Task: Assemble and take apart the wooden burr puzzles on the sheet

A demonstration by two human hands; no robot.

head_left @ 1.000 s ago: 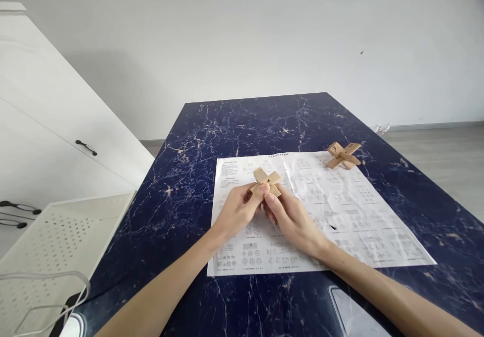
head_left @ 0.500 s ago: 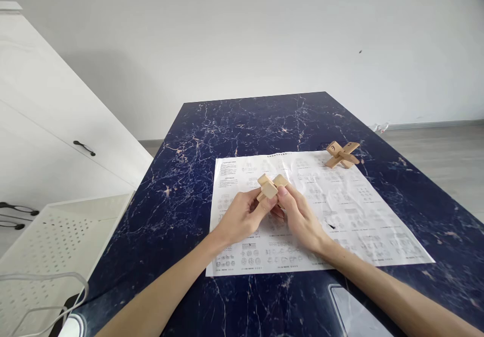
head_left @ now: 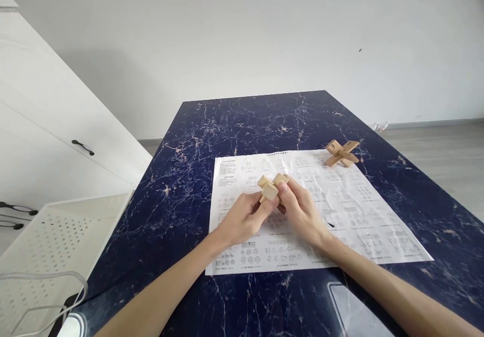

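Note:
Between my two hands, above a printed instruction sheet (head_left: 234, 246), is a pale wooden interlocking puzzle (head_left: 270, 191) with blocky ends sticking out. My left hand (head_left: 245, 216) grips it from the left, thumb beneath the near block. On the other side my right hand (head_left: 300, 208) pinches it, thumb pressed on the right-hand block. The fingers behind the puzzle are mostly hidden. A second wooden puzzle (head_left: 342, 154), crossed in shape and with dark marks on its pieces, rests at the sheet's far right corner.
The dark blue marbled table (head_left: 242, 125) reaches toward a white wall. A white cabinet (head_left: 68, 110) and a perforated white panel (head_left: 56, 241) stand at the left, with a white cable (head_left: 49, 275) in front. A pale flat object (head_left: 355, 309) lies at the near edge.
The puzzle in my hands has turned slightly, so its near block now faces me more squarely. Both hands keep their grip in nearly the same place.

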